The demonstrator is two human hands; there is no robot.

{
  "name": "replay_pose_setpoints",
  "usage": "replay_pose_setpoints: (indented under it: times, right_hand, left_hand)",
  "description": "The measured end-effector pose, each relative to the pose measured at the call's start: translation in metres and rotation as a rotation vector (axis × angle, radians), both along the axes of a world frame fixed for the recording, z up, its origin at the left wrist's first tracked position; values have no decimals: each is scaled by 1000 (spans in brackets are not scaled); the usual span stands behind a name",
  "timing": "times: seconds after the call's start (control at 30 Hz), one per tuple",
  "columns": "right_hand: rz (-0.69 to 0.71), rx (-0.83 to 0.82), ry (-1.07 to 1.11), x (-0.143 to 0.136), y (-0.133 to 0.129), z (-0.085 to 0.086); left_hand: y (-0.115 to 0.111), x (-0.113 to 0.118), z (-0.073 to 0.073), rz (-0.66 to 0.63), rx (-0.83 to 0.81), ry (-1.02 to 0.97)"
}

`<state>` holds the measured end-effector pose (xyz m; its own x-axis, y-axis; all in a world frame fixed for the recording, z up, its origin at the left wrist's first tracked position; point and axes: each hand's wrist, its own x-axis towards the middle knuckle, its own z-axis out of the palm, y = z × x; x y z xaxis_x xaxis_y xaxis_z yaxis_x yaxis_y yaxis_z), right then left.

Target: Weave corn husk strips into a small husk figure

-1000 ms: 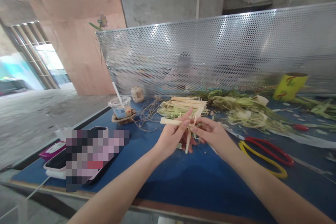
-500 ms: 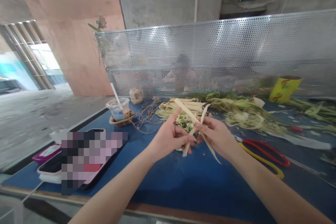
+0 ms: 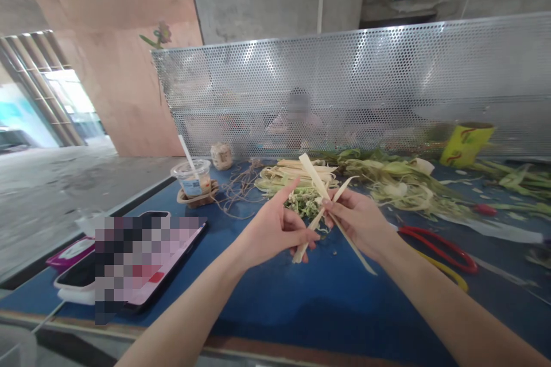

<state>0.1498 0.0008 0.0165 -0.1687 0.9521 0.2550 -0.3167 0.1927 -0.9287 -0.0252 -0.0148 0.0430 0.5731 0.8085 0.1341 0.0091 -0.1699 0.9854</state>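
Observation:
Two pale strips of dried husk [image 3: 313,175] cross in an X above the blue table. My right hand [image 3: 359,221] pinches them at the crossing between thumb and fingers. Lower down, my left hand [image 3: 275,229] is closed on the bottom end of one strip, its index finger stretched up. The other strip's lower end hangs loose under my right hand. Just behind the hands lie a small heap of green and cream scraps [image 3: 299,202] and a bundle of pale husks [image 3: 293,172].
Scissors with red and yellow handles [image 3: 447,249] lie beside my right forearm. Green husks [image 3: 396,183] and a yellow roll [image 3: 467,143] are behind on the right. Left stand a lidded cup [image 3: 191,180], tangled twine [image 3: 239,189] and a tablet [image 3: 172,264]. A perforated metal screen [image 3: 258,86] closes the back.
The crossed strips have turned more upright, and the loose lower end points further right. My left hand has shifted slightly down along its strip. The view has moved a little.

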Motion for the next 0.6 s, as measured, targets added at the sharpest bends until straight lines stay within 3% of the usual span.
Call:
replay_pose_setpoints:
  times: [0.13,0.27,0.37,0.47,0.6]
  right_hand:
    - [-7,29,-67,-3,-3,0]
    - [34,6,-190,-12,-10,3]
    - [7,-23,-205,-19,-15,5]
    - [-30,-30,-206,-20,-17,5]
    - [-46,-38,-181,-17,-16,4]
  left_hand:
    - [3,-1,1,23,66,114]
    - [7,1,-3,277,366,311]
    - [8,1,-5,370,516,399]
    - [9,1,-5,404,543,421]
    - [13,2,-7,368,434,324]
